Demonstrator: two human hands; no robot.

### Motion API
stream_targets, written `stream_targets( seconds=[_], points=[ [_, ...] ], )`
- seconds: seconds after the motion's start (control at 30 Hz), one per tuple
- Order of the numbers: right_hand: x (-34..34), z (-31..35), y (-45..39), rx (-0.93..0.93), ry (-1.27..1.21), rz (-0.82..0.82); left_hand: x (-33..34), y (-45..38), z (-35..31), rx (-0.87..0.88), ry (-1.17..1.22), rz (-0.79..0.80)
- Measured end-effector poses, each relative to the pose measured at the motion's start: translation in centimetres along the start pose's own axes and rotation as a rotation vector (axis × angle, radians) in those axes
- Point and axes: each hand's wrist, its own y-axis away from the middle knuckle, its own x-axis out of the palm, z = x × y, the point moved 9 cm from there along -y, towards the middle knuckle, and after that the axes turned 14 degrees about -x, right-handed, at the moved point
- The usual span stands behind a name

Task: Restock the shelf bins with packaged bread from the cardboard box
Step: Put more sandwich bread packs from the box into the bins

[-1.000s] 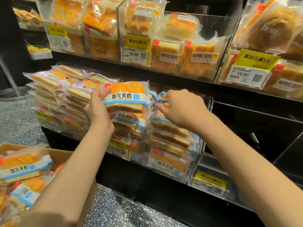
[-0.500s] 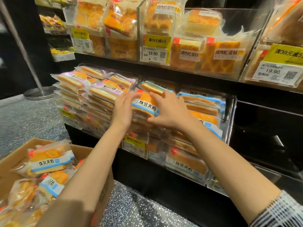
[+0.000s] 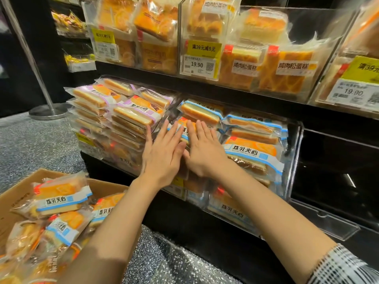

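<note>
My left hand (image 3: 160, 154) and right hand (image 3: 202, 150) lay flat, fingers straight, side by side, pressing a blue-banded bread packet (image 3: 184, 130) into the clear shelf bin (image 3: 295, 160). Below my left wrist, the cardboard box (image 3: 18, 189) held more orange-and-blue packets (image 3: 61, 195).

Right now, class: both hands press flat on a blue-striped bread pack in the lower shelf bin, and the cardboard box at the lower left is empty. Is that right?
Not quite. The head view shows the cardboard box still holding several bread packs. The rest stands: the left hand and right hand lie flat on the blue-striped bread pack in the lower shelf bin.
</note>
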Motion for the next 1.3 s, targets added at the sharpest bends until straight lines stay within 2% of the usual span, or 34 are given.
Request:
stream_targets(
  seconds=[0.07,0.17,0.33,0.43,0.53,0.63,0.73,0.83,0.97,1.1,1.23,1.3],
  points=[
    [-0.1,0.0,-0.1,0.003,-0.001,0.023,-0.2,-0.1,0.0,0.003,0.074,0.01],
    [-0.8,0.2,0.1,0.007,0.004,0.013,-2.0,0.0,0.7,-0.023,0.326,-0.04],
    [-4.4,2.8,0.6,-0.105,0.069,-0.212,-6.6,0.8,3.5,-0.13,0.625,-0.228],
    [-6.2,4.7,1.1,-0.183,-0.019,-0.386,-6.5,0.2,6.9,-0.327,0.687,-0.117],
    [-6.2,7.2,0.9,-0.253,-0.104,-0.442,-4.8,0.5,10.8,-0.456,0.604,0.107],
    [-4.8,10.3,0.0,-0.334,-0.148,-0.358,-3.6,2.3,14.1,-0.528,0.515,0.314],
    [-1.6,13.1,-1.6,-0.383,-0.202,-0.174,-2.9,4.6,17.6,-0.579,0.37,0.451],
    [2.2,15.4,-3.4,-0.396,-0.28,-0.004,-2.4,7.2,21.7,-0.627,0.205,0.514],
    [8.2,17.3,-5.2,-0.38,-0.296,0.237,-1.6,10.9,26.2,-0.742,0.178,0.556],
    [12.4,17.7,-6.8,-0.343,-0.208,0.282,-0.4,14.2,28.7,-0.864,0.154,0.636],
    [15.1,17.8,-7.8,-0.296,-0.147,0.31,0.6,15.8,29.0,-0.879,0.078,0.682],
    [16.1,17.9,-7.9,-0.288,-0.036,0.322,0.8,16.0,28.7,-0.889,0.082,0.667]
  ],
)
